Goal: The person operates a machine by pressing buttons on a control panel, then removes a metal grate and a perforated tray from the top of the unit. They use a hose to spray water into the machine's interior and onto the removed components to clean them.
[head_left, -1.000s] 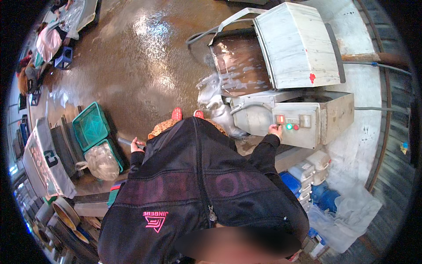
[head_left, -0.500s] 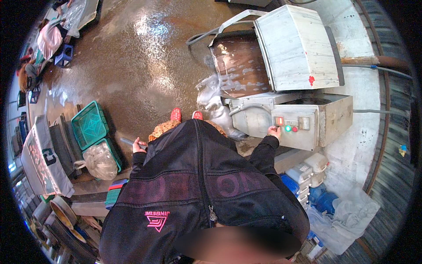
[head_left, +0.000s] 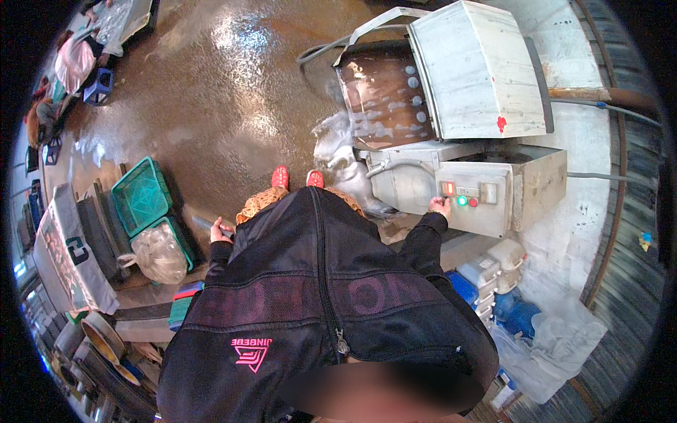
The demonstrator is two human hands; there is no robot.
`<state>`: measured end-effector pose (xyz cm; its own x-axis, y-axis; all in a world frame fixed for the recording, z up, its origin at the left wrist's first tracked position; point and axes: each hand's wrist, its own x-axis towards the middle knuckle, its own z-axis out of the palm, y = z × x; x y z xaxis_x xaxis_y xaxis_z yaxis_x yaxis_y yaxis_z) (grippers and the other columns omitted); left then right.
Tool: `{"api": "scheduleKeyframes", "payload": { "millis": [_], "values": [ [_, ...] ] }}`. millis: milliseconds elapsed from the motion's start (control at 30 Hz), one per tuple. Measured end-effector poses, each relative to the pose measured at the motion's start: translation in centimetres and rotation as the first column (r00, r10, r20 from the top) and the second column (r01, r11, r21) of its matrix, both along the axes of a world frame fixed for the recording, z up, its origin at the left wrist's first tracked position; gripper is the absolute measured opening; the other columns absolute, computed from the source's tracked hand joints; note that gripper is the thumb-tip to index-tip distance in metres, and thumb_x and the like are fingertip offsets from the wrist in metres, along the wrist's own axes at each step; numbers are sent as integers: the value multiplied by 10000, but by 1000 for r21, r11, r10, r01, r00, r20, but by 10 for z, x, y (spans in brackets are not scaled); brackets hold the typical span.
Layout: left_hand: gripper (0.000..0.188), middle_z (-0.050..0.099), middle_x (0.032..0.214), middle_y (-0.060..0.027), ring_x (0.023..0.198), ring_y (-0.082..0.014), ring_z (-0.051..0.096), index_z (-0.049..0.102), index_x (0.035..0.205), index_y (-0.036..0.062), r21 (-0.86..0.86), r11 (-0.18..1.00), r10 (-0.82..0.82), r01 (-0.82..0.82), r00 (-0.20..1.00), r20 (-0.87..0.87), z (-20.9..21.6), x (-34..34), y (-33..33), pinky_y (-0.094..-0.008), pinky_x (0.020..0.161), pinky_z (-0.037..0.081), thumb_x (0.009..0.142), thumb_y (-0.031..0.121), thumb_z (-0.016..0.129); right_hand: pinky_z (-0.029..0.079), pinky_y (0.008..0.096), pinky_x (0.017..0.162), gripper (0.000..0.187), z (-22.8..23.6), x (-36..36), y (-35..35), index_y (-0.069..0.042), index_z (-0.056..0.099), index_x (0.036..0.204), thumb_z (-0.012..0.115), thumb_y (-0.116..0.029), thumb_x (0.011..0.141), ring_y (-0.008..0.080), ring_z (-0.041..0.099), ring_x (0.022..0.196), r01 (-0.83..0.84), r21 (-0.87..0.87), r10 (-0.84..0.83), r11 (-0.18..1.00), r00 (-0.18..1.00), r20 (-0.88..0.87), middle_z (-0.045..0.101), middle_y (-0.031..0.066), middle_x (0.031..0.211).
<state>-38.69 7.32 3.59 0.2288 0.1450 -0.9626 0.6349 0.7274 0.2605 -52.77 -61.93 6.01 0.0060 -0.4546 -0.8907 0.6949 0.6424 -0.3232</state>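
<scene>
My right hand (head_left: 440,205) is raised to the control panel (head_left: 476,217) of a grey metal machine. Its fingers are bent together at the panel's left side, just beside a glowing green button (head_left: 462,201) and a red button (head_left: 473,202). Whatever they pinch is hidden. Down at my left side, my left hand (head_left: 223,229) is closed around a long grey object (head_left: 202,222), whose kind I cannot make out. Above the panel, the machine's white housing (head_left: 479,74) adjoins a brown, wet surface (head_left: 381,95) with pale round spots on it.
White foam (head_left: 337,151) lies on the wet floor (head_left: 211,127) beside the machine. To my left are green plastic baskets (head_left: 143,197), one holding a filled clear bag (head_left: 161,254). White jugs (head_left: 504,264) and a blue container (head_left: 516,316) stand at right. People sit far left near a blue stool (head_left: 99,87).
On the brown surface the pale streaks now appear as rows of round spots. Both hands keep their places; the whole view has shifted slightly.
</scene>
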Motion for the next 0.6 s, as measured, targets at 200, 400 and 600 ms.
{"api": "scheduleKeyframes", "payload": {
  "millis": [200,400,600],
  "values": [
    [286,347,429,26,370,-106,355,363,537,138,26,999,-39,38,998,58,32,31,-28,-238,366,355,743,157,561,315,265,453,191,-54,-46,-33,-105,424,719,534,-233,807,122,377,474,46,-77,-45,996,999,12,360,-4,553],
    [267,357,449,27,383,-98,359,366,553,130,-57,998,11,-5,994,106,21,39,-9,-235,372,356,751,144,544,321,281,469,178,-71,-30,-30,-103,422,712,546,-198,795,137,384,486,16,-61,-13,998,999,52,356,1,553],
    [299,353,433,25,369,-102,353,351,528,130,-1,1000,-30,31,991,133,16,43,-6,-236,371,362,750,151,550,322,290,478,178,-34,-16,-16,-100,419,703,540,-188,800,142,384,485,50,-30,-49,998,998,29,347,4,537]
  ]
}}
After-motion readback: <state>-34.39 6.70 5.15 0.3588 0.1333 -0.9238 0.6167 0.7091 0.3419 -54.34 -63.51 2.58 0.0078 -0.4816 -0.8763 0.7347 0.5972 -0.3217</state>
